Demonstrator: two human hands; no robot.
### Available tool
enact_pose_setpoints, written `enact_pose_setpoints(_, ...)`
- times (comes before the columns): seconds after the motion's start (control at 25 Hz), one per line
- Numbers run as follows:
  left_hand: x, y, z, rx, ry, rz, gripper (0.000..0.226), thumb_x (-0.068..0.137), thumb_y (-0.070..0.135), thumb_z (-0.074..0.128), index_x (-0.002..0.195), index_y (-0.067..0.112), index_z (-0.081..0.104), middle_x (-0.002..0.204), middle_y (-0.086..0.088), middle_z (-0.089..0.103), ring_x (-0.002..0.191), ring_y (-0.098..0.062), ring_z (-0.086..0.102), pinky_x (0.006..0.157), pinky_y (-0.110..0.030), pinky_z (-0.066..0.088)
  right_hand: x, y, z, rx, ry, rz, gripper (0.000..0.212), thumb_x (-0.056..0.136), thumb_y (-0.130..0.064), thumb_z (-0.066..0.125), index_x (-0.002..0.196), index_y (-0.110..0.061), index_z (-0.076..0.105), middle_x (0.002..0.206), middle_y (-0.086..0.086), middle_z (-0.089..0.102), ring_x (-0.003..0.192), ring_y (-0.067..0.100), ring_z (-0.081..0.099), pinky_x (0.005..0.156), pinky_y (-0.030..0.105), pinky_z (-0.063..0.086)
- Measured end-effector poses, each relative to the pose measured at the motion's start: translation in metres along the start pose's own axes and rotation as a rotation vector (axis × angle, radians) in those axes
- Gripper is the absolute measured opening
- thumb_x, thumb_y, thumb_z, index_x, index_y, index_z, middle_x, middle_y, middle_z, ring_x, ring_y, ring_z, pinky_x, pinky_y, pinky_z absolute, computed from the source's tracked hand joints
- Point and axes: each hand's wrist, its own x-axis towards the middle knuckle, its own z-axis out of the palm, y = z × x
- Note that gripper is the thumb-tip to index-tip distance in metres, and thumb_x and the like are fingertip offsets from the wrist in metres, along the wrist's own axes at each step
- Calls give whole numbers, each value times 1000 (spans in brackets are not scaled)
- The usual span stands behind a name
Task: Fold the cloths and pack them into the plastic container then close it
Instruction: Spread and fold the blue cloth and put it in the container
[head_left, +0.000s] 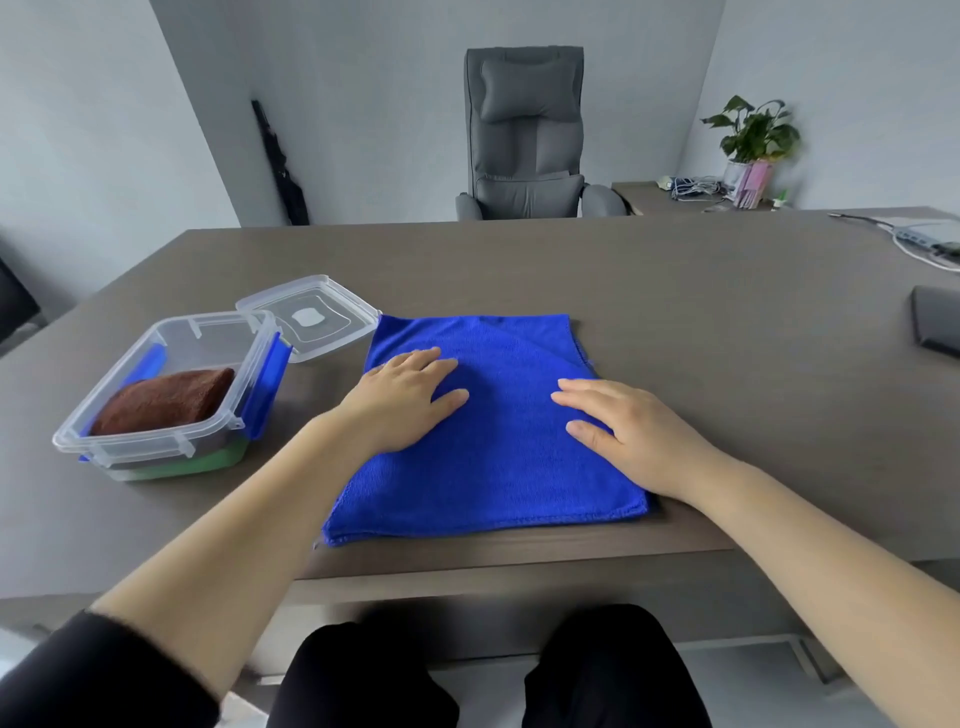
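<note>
Grey-brown desk (675, 322) carries a blue cloth (483, 441), folded flat near its front edge. Both hands lie palm-down on it with straight fingers: left hand (400, 400), right hand (628, 431). Left of the cloth, an open plastic container (171, 384) holds a folded brown cloth (166, 400); its lid (311, 317) lies just behind.

Grey-brown desk (675, 291) in front; behind it grey padded office chair (524, 135), pale walls (363, 104), potted plant (753, 130) on side cabinet (649, 200).
</note>
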Motion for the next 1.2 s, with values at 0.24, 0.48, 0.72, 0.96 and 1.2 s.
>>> enact_pose_setpoints(0.24,-107,-13,9,-132,41,229,73,85,80,13,143,42,36,154,22,26,141,-3,26,114,-30,29,-53,-26,4,-100,-187,-117,69,91,-71,15,148,-36,32,155,-25,16,142,-11,8,115,18,7)
enact_pose_setpoints(0.48,-168,-15,13,4,26,294,81,85,79,31,154,40,13,160,23,0,146,4,-1,118,-23,10,-77,-36,-2,-296,-262,-140,86,82,-84,21,152,-38,2,156,-25,-10,142,-9,-11,117,20,-5)
enact_pose_setpoints(0.72,-211,-8,23,-207,345,349,53,78,2,76,127,18,65,137,9,57,128,-11,53,106,-26,41,-117,-39,-5,31,-27,-81,57,88,-8,67,132,-41,52,144,-30,39,133,-12,33,111,13,26)
enact_pose_setpoints(0.96,-199,4,15,-718,533,-25,9,91,25,63,82,26,67,69,7,61,60,-4,49,58,-16,38,-104,-40,-17,525,209,249,17,91,-24,64,89,-38,72,81,-13,70,73,4,60,69,13,44)
enact_pose_setpoints(1.2,-121,3,-12,-757,624,-357,44,97,37,49,60,17,34,49,4,35,48,-10,29,45,-24,23,-36,-37,-11,480,385,441,36,95,-40,49,68,-17,44,53,-12,33,50,7,28,53,32,26)
